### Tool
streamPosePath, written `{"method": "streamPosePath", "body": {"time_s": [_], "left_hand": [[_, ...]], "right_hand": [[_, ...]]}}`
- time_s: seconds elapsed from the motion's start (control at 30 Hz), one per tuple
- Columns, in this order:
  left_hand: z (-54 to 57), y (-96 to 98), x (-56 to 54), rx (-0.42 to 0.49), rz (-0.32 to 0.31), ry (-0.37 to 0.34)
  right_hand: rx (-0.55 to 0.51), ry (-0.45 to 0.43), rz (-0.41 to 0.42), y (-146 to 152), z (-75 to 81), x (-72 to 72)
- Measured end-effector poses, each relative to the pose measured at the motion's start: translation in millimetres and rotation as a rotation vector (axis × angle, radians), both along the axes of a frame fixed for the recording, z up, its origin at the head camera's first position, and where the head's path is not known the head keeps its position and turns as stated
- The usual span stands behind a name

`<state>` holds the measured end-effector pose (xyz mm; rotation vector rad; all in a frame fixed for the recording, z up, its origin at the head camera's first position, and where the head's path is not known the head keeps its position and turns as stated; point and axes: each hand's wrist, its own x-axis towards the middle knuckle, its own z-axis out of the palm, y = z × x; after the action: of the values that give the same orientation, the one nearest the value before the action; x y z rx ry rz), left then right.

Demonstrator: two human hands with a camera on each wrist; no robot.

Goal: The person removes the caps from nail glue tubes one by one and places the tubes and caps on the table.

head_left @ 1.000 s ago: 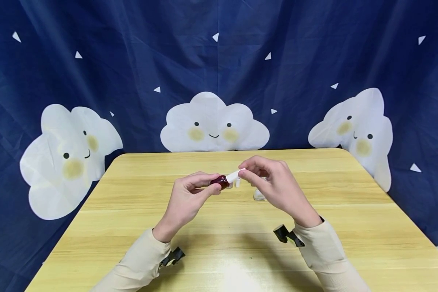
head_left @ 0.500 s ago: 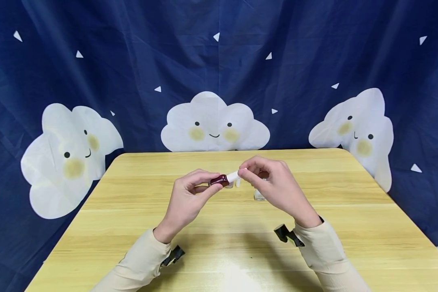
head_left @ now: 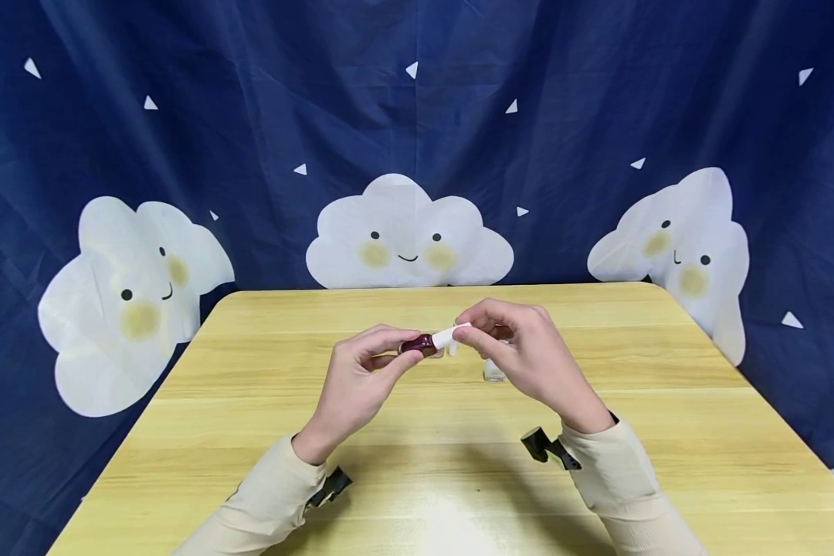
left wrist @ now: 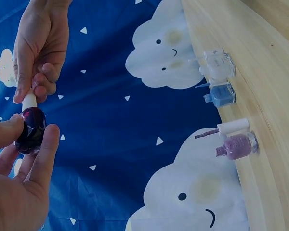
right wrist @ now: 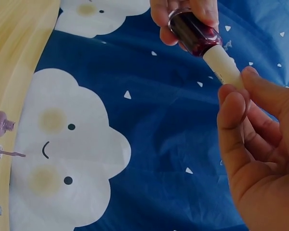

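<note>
Above the table, my left hand grips a nail polish bottle of dark red polish between thumb and fingers. My right hand pinches the far end of its white cap with thumb and fingertips. The cap meets the neck of the bottle, and the two lie in one line, tilted sideways. In the left wrist view the dark bottle sits between my left fingers, with the right hand's curled fingers at the cap.
On the wooden table stand an uncapped mauve polish bottle, its white brush cap beside it, a blue bottle and a whitish bottle. A blue cloud-print curtain hangs behind the far edge.
The bottle and cap have tipped slightly nearer to level. Both hands keep their hold at almost the same spot.
</note>
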<state>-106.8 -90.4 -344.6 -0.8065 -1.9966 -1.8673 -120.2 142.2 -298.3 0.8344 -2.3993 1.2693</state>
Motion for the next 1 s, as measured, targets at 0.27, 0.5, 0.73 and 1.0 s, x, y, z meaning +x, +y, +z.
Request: {"method": "streamPosePath", "body": {"time_s": [0.27, 0.5, 0.73, 1.0], "left_hand": [[0.6, -2.0, 1.4, -0.017, 0.001, -0.032], [0.0, -1.6, 0.4, 0.006, 0.0, -0.022], [-0.5, -0.2, 0.5, -0.009, 0.049, 0.003], [1.2, -0.1, 1.8, -0.016, 0.047, 0.005]], "right_hand": [[0.014, 0.042, 0.027, 0.4, -0.1, 0.1], [0.036, 0.018, 0.002, -0.2, 0.0, -0.3], [0.04, -0.014, -0.042, 2.1, 0.0, -0.5], [0.064, 0.009, -0.047, 2.8, -0.1, -0.7]]}}
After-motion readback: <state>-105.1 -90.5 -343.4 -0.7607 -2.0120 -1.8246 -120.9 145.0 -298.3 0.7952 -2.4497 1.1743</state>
